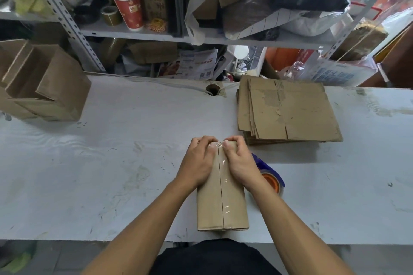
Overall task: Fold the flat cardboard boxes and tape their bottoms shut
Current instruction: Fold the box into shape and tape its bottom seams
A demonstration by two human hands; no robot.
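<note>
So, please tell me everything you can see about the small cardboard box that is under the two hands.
The small cardboard box is plain brown and folded, and stands on the white table near its front edge, its long side pointing away from the person. The face turned up has two flaps meeting in a centre seam covered by glossy clear tape. The left hand and right hand press on its far end, fingers curled over the edge. A tape dispenser lies beside its right side.

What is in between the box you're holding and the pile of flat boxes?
Only bare white table lies between the box and the flat stack, seen in the head view.
</note>
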